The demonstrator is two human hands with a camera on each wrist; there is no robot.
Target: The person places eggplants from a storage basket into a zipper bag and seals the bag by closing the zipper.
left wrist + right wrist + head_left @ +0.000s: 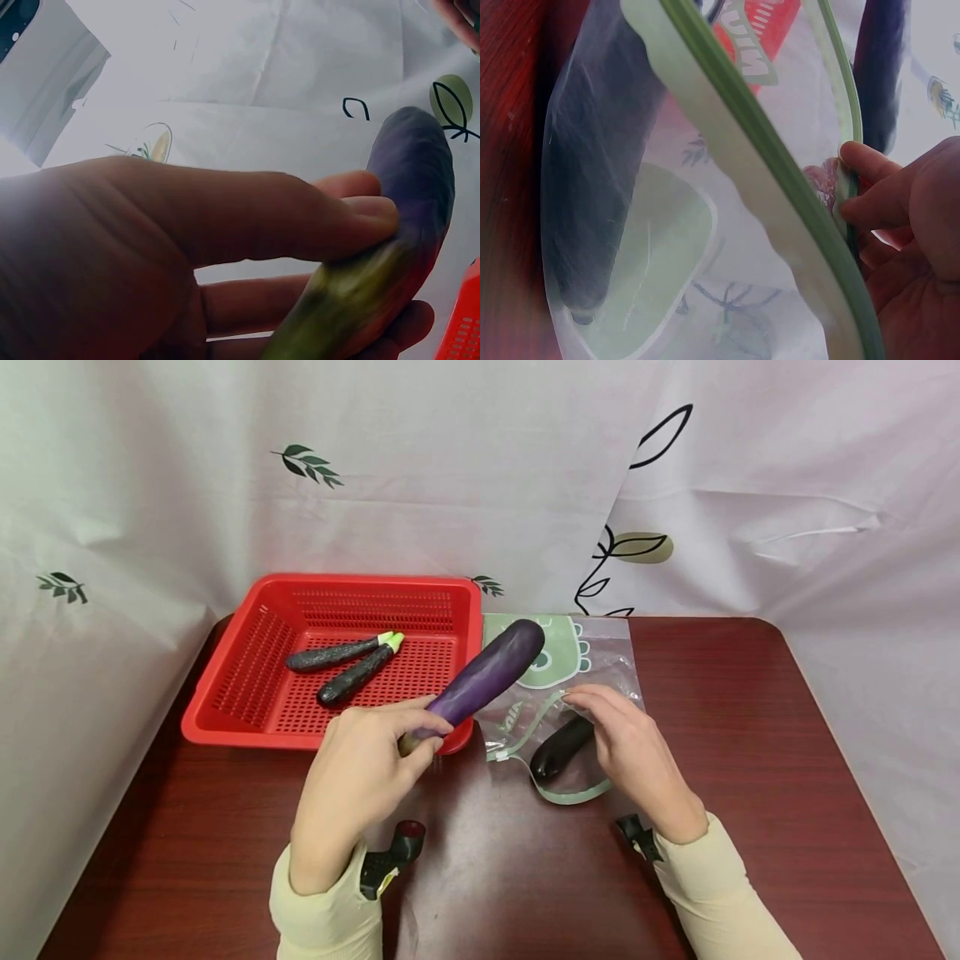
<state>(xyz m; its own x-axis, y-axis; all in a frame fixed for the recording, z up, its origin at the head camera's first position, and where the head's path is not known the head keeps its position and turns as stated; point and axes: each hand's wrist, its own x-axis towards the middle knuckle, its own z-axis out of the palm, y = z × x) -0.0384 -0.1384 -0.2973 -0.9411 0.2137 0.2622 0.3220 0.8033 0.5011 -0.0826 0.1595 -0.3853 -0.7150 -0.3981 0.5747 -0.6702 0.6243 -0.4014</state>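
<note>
My left hand (367,768) grips a purple eggplant (491,672) by its stem end, with the rounded end raised toward the bag. In the left wrist view the thumb presses near the greenish stem (337,300). My right hand (637,747) pinches the green zip edge of a clear plastic zip bag (618,672), whose mouth stands apart. A dark eggplant (558,750) lies inside the bag; my right hand covers part of it in the head view. Through the film, the right wrist view shows this dark eggplant (604,172) lengthwise.
A red perforated basket (251,672) stands at the left of the dark wooden table (735,710). Two dark zucchini-like vegetables with light green ends, one of them the front vegetable (356,679), lie in it. A leaf-printed white curtain (450,468) hangs behind and at the sides.
</note>
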